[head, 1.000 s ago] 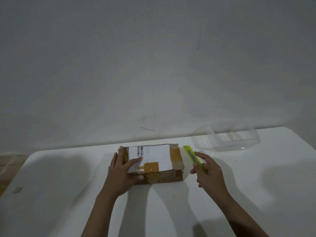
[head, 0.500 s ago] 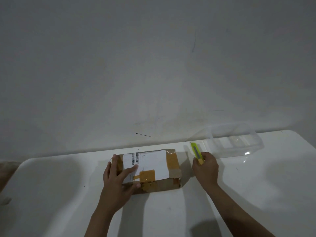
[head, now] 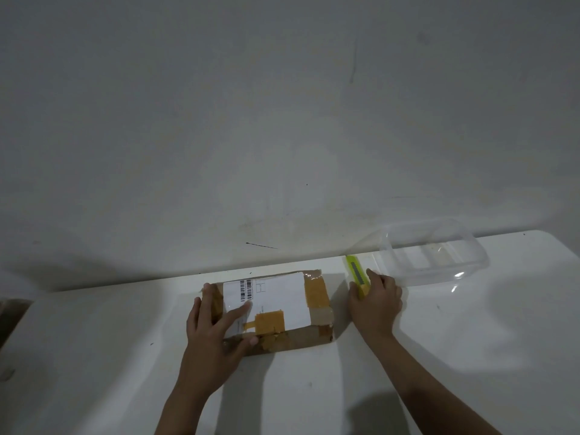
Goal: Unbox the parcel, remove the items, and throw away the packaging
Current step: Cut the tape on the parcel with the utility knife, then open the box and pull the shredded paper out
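Your left hand (head: 216, 334) presses flat on the taped parcel (head: 276, 312), fingers spread across its label, while your right hand (head: 375, 301) curls its grip around the yellow box cutter (head: 356, 273), just right of the box. Keep the parcel pinned and run the blade shallowly along the tape, away from your fingers. The parcel lies mid-tabletop (head: 94, 356), long axis left to right; the cutter points away from you.
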`<state>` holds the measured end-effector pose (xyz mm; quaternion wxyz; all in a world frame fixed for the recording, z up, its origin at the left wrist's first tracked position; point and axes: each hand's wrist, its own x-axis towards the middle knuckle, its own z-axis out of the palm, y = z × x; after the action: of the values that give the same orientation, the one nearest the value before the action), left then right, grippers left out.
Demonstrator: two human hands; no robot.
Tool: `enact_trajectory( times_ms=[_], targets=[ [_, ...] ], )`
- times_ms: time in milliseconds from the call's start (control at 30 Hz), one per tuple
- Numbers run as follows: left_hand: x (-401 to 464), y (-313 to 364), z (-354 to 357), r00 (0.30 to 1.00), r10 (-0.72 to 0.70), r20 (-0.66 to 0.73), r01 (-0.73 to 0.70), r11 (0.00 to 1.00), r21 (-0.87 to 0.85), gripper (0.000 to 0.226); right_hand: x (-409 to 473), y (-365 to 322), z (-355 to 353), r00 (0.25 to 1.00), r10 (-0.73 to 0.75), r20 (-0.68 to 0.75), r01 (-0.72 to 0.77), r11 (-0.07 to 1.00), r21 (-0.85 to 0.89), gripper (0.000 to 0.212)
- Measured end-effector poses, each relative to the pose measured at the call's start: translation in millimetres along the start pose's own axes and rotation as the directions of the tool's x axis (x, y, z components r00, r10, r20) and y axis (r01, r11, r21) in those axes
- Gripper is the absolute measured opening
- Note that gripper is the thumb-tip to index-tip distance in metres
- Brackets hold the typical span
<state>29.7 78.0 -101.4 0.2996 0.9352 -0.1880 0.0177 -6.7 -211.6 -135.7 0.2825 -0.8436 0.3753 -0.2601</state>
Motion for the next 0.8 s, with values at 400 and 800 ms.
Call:
enact_trajectory(
  times_ms=[400,800],
  targets=[
    [-13.2,7.5,-14.8,0.989,-0.144,-0.012,0.133,0.94,-0.313,0.107,-62.1,-33.9,-51.9,0.834,-0.526,0.165,0.404,0.787,0.467,0.045],
    [-18.5,6.7,-12.8,0.975,-0.212,-0.065,0.164,0.886,-0.433,0.108,-62.9,-35.5,-39.0,0.835,-0.503,0.224,0.397,0.832,0.387,0.052]
  ],
)
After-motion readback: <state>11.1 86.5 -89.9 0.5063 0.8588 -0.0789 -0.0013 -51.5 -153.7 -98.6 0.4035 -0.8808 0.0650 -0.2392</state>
